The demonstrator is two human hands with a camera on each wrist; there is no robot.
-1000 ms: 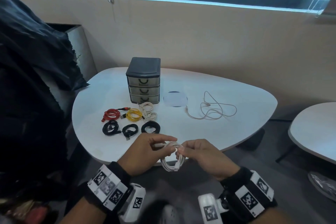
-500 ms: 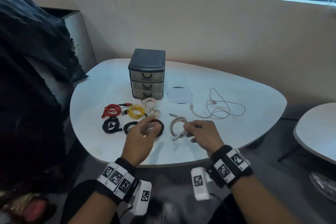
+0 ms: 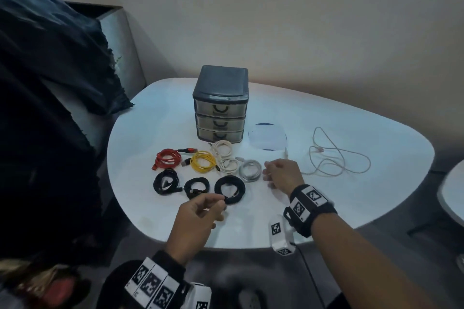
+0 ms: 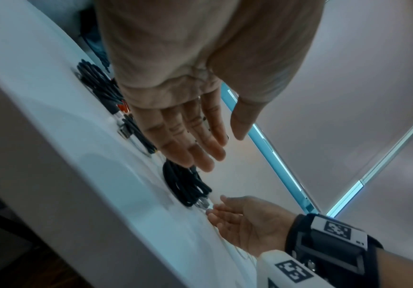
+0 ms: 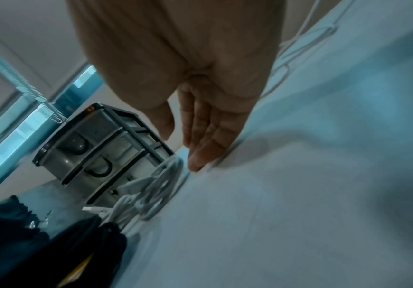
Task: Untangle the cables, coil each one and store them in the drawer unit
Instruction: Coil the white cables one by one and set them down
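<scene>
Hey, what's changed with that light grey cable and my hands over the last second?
The grey coil, held by both hands at the table's near edge a second ago, was carried forward by the right hand, set beside the white coils and let go. The left hand released first and now hovers empty. The drawer unit, the other coils and the loose cable stayed put.

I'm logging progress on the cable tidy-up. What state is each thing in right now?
drawer unit: three drawers, all closed
red cable: coiled, on table
yellow cable: coiled
two cream cables: coiled, touching
grey-white cable: coiled, set down, released
three black cables: coiled
loose cream cable: uncoiled, sprawled
left hand: empty
right hand: open, empty
</scene>
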